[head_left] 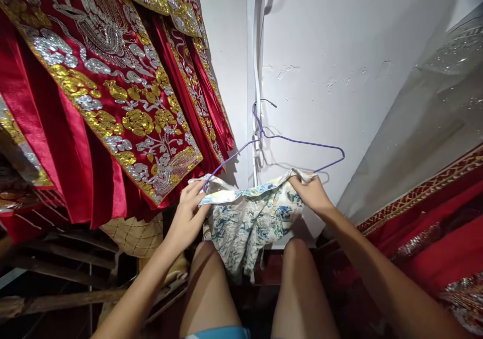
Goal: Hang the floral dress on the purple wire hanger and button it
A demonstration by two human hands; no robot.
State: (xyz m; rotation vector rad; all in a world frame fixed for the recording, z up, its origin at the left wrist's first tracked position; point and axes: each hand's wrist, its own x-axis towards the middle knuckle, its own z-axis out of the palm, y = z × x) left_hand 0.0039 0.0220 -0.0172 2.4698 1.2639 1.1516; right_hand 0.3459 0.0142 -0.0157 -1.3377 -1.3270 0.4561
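Observation:
A white garment with a blue-green floral print [256, 218] hangs between my hands; whether it is shorts or a skirt I cannot tell. My left hand [188, 218] pinches the left end of its waistband, with the left corner of a purple wire hanger [298, 140] at the fingers. At the other end, my right hand [311, 193] grips the waistband, its fingers hidden inside the cloth. The hanger stands upright above the garment, hook at the top. Its right corner sticks out beyond the waistband, over my right hand.
Red costumes with gold and silver embroidery [139, 102] hang at the left. A white wall [320, 42] with a white strap [258, 67] is ahead. Clear plastic sheeting [426, 107] and red trimmed fabric [445, 248] fill the right side. Wooden bars [68, 301] lie low left.

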